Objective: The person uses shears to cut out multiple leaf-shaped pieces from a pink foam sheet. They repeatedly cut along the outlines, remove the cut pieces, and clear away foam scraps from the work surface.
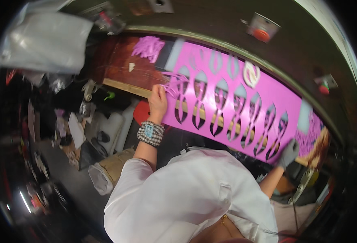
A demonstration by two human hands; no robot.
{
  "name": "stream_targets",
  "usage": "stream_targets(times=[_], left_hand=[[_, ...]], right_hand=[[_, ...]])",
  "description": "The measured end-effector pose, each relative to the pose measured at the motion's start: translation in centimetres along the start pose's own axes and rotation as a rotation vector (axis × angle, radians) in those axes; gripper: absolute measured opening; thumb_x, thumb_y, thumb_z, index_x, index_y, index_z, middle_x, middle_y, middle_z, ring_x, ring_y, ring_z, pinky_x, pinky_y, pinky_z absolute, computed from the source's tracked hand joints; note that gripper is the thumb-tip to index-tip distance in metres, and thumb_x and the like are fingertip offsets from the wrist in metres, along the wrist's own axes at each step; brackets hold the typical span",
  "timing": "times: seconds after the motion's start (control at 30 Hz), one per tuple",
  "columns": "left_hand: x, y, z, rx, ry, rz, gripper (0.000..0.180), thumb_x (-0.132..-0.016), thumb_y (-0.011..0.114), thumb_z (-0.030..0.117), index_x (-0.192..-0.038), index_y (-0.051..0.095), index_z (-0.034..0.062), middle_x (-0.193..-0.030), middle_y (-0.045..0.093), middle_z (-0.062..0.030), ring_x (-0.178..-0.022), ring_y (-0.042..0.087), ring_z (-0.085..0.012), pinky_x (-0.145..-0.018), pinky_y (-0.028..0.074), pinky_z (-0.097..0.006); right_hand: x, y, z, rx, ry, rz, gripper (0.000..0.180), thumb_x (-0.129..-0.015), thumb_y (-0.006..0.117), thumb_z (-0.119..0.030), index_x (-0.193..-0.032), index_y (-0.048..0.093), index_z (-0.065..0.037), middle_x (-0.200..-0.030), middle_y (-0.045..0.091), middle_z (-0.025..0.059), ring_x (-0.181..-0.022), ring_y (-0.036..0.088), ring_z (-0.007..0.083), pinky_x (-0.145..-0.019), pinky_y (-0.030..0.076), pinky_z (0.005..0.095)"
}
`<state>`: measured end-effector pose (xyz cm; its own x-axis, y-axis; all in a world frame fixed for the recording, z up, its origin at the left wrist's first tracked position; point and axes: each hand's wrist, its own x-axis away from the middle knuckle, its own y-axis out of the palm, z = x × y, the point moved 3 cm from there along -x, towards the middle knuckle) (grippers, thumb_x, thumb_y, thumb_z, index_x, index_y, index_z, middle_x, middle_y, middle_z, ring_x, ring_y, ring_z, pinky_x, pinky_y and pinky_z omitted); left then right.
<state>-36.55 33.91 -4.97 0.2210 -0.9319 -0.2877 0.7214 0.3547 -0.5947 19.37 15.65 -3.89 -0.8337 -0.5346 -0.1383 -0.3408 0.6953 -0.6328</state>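
A wide pink sheet point(191, 91) with rows of long curved cut-outs spans the work surface, its near edge hanging over the front. At its left edge my bare left hand point(158, 103) is closed on the sheet, a checkered scrunchie point(151, 133) around the wrist. Loose pink strips point(174, 84) stick up beside those fingers; I cannot tell whether they are gripped too. My right hand point(288, 154), in a grey glove, is closed on the sheet's near right corner. Through the cut-outs show the wooden table edge and dark space below.
Pink scraps lie in a pile point(148, 48) at the back left and another heap point(308, 135) at the right. A white roll point(251, 74) rests on the sheet's far edge. Behind runs a dark machine beam with a red button point(261, 35). Clear plastic point(44, 42) hangs upper left.
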Motion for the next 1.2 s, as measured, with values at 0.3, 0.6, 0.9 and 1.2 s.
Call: stream_targets(times=[0.3,0.6,0.9,1.2], left_hand=[[-10.7,-4.4,-2.3,0.777,-0.303,0.462,0.025,-0.104,0.044,0.022,-0.106,0.054,-0.0012,-0.09,0.064,-0.0098,-0.074,0.064,-0.0156,-0.062,0.055,-0.026],[-10.2,-1.8,-5.0,-0.166,-0.438,0.435,0.035,-0.093,0.054,0.007,-0.124,0.048,-0.0089,-0.114,0.053,-0.0215,-0.105,0.055,-0.0322,-0.093,0.049,-0.042],[-7.6,8.4,7.7,-0.13,0.274,-0.254,0.048,-0.088,0.061,0.014,-0.133,0.05,0.0029,-0.134,0.048,-0.0218,-0.127,0.044,-0.0375,-0.109,0.03,-0.053],[-6.1,12.1,9.4,-0.504,0.381,-0.419,0.049,-0.094,0.054,0.026,-0.138,0.047,0.0058,-0.146,0.038,-0.0218,-0.139,0.032,-0.0356,-0.11,0.019,-0.064]], right_hand=[[-0.7,15.9,-16.7,-0.295,-0.15,-0.426,0.039,-0.096,0.059,-0.023,-0.126,0.057,0.001,-0.124,0.06,0.0158,-0.106,0.059,0.0223,-0.095,0.046,0.0346],[5.1,20.9,-20.5,0.161,-0.757,-0.556,0.074,-0.076,0.075,-0.028,-0.135,0.043,0.003,-0.13,0.043,0.0279,-0.125,0.037,0.0459,-0.103,0.033,0.0552],[5.4,21.7,-20.2,-0.066,-0.579,-0.441,0.067,-0.074,0.08,-0.019,-0.13,0.05,0.001,-0.123,0.055,0.0201,-0.114,0.053,0.0339,-0.097,0.044,0.0429],[0.5,13.9,-16.8,-0.293,-0.416,-0.493,0.038,-0.085,0.07,-0.007,-0.12,0.056,0.004,-0.112,0.059,0.0113,-0.1,0.059,0.0185,-0.087,0.049,0.0286]])
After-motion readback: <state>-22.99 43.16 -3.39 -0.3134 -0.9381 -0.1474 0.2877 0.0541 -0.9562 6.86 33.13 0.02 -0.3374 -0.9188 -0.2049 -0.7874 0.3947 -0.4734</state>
